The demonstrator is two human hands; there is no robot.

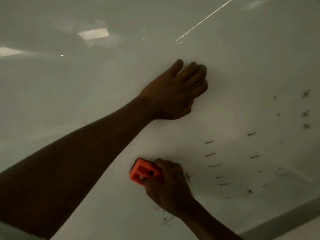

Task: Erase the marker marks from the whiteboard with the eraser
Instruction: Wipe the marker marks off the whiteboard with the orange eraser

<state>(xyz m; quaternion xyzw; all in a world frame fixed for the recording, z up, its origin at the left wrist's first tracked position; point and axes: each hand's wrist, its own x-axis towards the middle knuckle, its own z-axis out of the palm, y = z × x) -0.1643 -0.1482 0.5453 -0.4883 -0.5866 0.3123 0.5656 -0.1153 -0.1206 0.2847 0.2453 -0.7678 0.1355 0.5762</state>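
Whiteboard (86, 101): fills nearly the whole view; wide bare surface at left and far side
Board edge (280, 220): grey strip running diagonally across the near right corner, the only border in view
Open room: unmarked board to the left of and beyond the eraser; the left forearm crosses the near left area
Reflections (94, 34): pale rectangular light patch at far left, thin bright streak at far right
Left hand (174, 92): laid on the board at centre, palm down, fingers close together and bent at the tips, holding nothing; forearm stretches in from the near left
Right hand (168, 186): near centre, fingers and thumb curled round the eraser, wrist entering from the near right
Eraser (144, 172): orange block with a recessed back, pressed to the board just left of the right hand, below the left hand; any label too blurred to read
Marker marks (210, 155): dark, on the right half; two loose columns of short dashes, three crosses stacked at far right, single crosses beside and right of the right hand
Smudges (166, 220): faint curved traces near the right wrist
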